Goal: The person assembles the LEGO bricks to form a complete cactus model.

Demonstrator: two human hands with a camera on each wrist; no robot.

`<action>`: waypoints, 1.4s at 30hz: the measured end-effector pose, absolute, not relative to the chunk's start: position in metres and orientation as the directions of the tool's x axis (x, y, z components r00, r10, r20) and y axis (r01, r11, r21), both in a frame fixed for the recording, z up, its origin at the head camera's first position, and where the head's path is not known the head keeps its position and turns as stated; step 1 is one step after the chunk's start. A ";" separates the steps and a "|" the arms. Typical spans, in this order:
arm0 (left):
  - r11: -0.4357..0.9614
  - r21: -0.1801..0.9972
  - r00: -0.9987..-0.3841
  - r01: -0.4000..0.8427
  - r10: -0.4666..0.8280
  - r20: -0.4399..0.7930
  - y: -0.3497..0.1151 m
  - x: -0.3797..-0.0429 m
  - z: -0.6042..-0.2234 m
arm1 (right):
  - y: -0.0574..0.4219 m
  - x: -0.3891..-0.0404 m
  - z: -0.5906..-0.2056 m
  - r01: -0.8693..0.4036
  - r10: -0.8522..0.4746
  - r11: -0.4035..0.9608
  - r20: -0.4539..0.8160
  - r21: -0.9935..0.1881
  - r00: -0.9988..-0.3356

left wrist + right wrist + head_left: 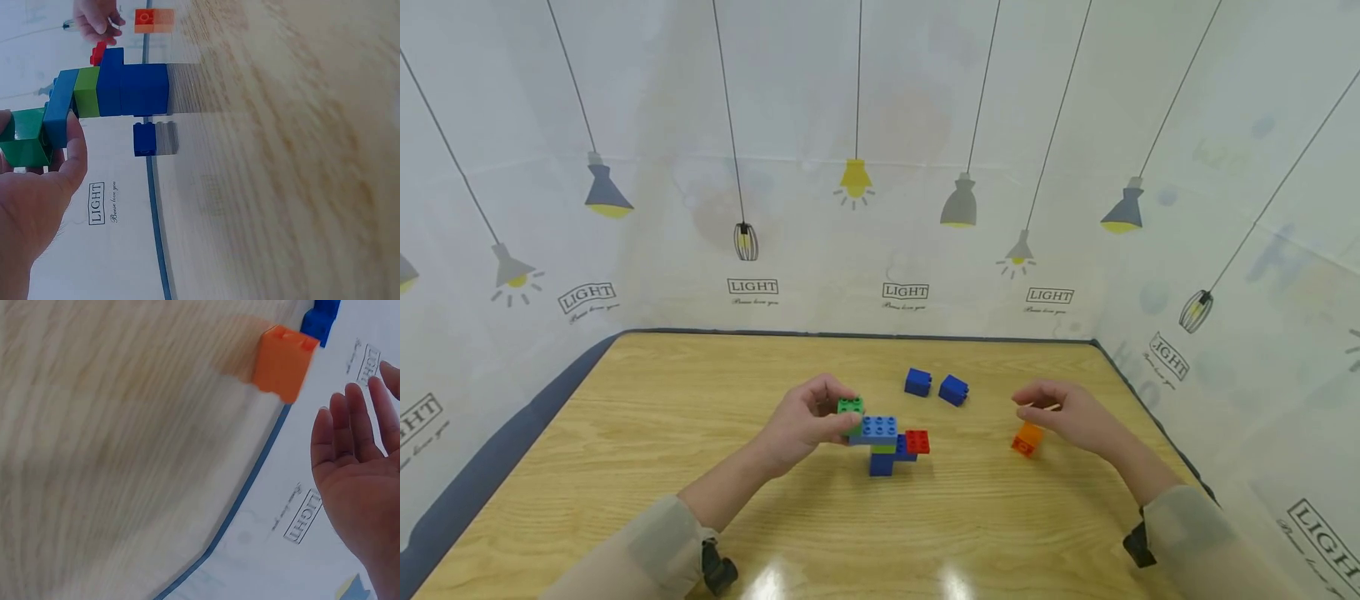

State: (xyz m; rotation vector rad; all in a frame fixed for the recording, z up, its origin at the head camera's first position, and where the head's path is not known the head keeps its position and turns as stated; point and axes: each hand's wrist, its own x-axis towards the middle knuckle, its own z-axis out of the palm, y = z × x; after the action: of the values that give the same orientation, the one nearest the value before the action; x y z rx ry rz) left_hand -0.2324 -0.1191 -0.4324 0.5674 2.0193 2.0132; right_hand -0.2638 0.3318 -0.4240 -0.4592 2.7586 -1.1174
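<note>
My left hand [801, 425] grips the end of a toy brick build, with thumb and fingers at the green brick [850, 406] and the light blue brick [61, 100]. Below the light blue one come a lime brick [87, 92] and dark blue bricks [144, 89] that stand on the table. A red brick [917, 442] tops a dark blue brick jutting out to the right. Over an orange brick [1027, 439], my right hand [1071, 414] hovers with nothing in it. In the right wrist view its fingers are extended, apart from the orange brick.
Two loose dark blue bricks [917, 382] lie behind the build on the wooden table [685, 375]. A white curtain [820, 267] printed with lamps rises behind the table's far edge and along its sides.
</note>
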 end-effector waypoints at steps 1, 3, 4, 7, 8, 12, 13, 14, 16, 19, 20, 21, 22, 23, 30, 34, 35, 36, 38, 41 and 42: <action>-0.021 0.994 -0.898 0.105 0.427 0.104 -0.119 -0.232 -0.432 | 0.335 -0.264 -0.426 -0.234 -0.329 0.682 -0.005 -0.693 -0.944; -0.020 0.995 -0.899 0.102 0.425 0.101 -0.119 -0.232 -0.432 | 0.342 -0.266 -0.429 -0.250 -0.346 0.679 0.000 -0.690 -0.938; -0.020 0.995 -0.900 0.101 0.425 0.100 -0.119 -0.232 -0.432 | 0.345 -0.266 -0.431 -0.260 -0.357 0.677 0.001 -0.689 -0.934; -0.021 0.995 -0.900 0.099 0.424 0.099 -0.119 -0.232 -0.431 | 0.353 -0.267 -0.435 -0.250 -0.380 0.662 -0.029 -0.707 -0.925; -0.021 0.995 -0.901 0.099 0.424 0.098 -0.119 -0.232 -0.431 | 0.356 -0.267 -0.437 -0.246 -0.390 0.659 -0.043 -0.711 -0.920; -0.019 0.995 -0.900 0.100 0.425 0.099 -0.119 -0.232 -0.431 | 0.362 -0.267 -0.441 -0.218 -0.424 0.656 -0.114 -0.723 -0.898; -0.018 0.995 -0.900 0.100 0.425 0.098 -0.119 -0.232 -0.431 | 0.362 -0.267 -0.442 -0.216 -0.433 0.659 -0.129 -0.721 -0.892; -0.017 0.995 -0.900 0.098 0.425 0.097 -0.119 -0.232 -0.432 | 0.363 -0.267 -0.443 -0.212 -0.440 0.662 -0.143 -0.719 -0.887; -0.016 0.995 -0.901 0.096 0.425 0.094 -0.118 -0.232 -0.432 | 0.363 -0.267 -0.445 -0.204 -0.442 0.675 -0.167 -0.709 -0.881; -0.016 0.996 -0.900 0.091 0.426 0.089 -0.118 -0.232 -0.432 | 0.363 -0.267 -0.448 -0.190 -0.428 0.698 -0.189 -0.691 -0.884; -0.016 0.996 -0.901 0.089 0.425 0.088 -0.118 -0.232 -0.432 | 0.363 -0.266 -0.448 -0.184 -0.418 0.703 -0.191 -0.687 -0.888; -0.017 0.996 -0.901 0.089 0.425 0.088 -0.118 -0.232 -0.432 | 0.363 -0.266 -0.449 -0.187 -0.416 0.710 -0.190 -0.679 -0.889; -0.018 0.996 -0.902 0.088 0.424 0.087 -0.118 -0.232 -0.432 | 0.362 -0.266 -0.449 -0.179 -0.405 0.714 -0.190 -0.677 -0.894; -0.018 0.996 -0.903 0.087 0.422 0.086 -0.118 -0.232 -0.432 | 0.361 -0.266 -0.450 -0.174 -0.396 0.718 -0.190 -0.673 -0.898; -0.022 0.996 -0.903 0.089 0.421 0.090 -0.119 -0.232 -0.432 | 0.353 -0.265 -0.451 -0.173 -0.364 0.708 -0.143 -0.685 -0.920; -0.019 0.995 -0.902 0.094 0.422 0.093 -0.118 -0.232 -0.432 | 0.346 -0.262 -0.450 -0.221 -0.381 0.675 -0.077 -0.705 -0.921; -0.017 0.995 -0.902 0.094 0.421 0.092 -0.118 -0.231 -0.432 | 0.344 -0.261 -0.449 -0.236 -0.392 0.661 -0.060 -0.713 -0.918; -0.017 0.995 -0.903 0.094 0.420 0.092 -0.118 -0.231 -0.432 | 0.341 -0.260 -0.448 -0.246 -0.398 0.647 -0.045 -0.721 -0.916; -0.015 0.995 -0.902 0.098 0.421 0.095 -0.118 -0.231 -0.432 | 0.335 -0.258 -0.446 -0.259 -0.406 0.620 -0.020 -0.741 -0.913; -0.015 0.994 -0.899 0.107 0.425 0.103 -0.119 -0.232 -0.433 | 0.326 -0.254 -0.444 -0.272 -0.415 0.585 0.006 -0.764 -0.910; -0.014 0.994 -0.899 0.111 0.426 0.106 -0.119 -0.232 -0.433 | 0.323 -0.252 -0.443 -0.271 -0.415 0.572 0.012 -0.774 -0.910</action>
State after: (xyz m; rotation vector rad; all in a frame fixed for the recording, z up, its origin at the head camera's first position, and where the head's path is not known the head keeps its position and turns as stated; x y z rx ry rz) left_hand -0.2324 -0.1191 -0.4334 0.5676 2.0303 2.0076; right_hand -0.2523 0.3230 -0.4433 -0.5797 2.6300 -1.2511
